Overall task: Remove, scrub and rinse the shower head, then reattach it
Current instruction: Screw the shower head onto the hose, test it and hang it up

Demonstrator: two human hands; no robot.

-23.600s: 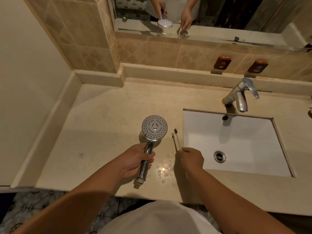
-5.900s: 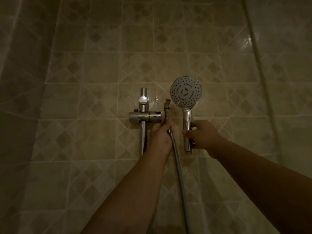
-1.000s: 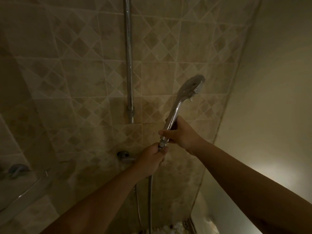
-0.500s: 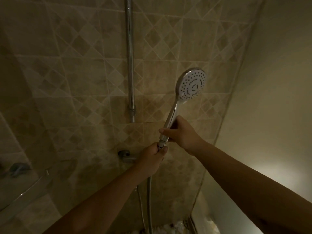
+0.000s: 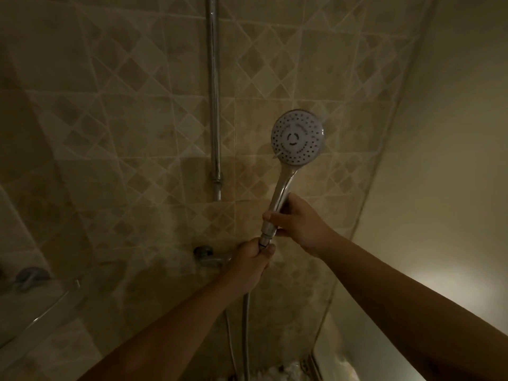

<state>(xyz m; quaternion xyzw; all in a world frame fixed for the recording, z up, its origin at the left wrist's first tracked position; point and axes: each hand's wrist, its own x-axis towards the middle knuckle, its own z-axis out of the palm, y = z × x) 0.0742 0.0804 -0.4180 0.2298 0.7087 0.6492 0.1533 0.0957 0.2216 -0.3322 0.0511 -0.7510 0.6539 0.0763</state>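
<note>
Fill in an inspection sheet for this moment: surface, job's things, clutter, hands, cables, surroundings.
Surface: tiled wall, dim light.
Job's things: shower head held upright, nozzle face toward the camera; its handle base meets the hose connector.
Clutter: pale debris low by the hose, too dark to identify.
Hands: right hand grips the handle; left hand grips the hose connector just below it.
Cables: nothing seen; only the metal hose hanging down.
Surroundings: vertical chrome rail, wall fitting behind the left hand, plain wall on the right.

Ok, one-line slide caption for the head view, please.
Right hand grips the shower head handle while left hand holds the hose at its base.
</note>
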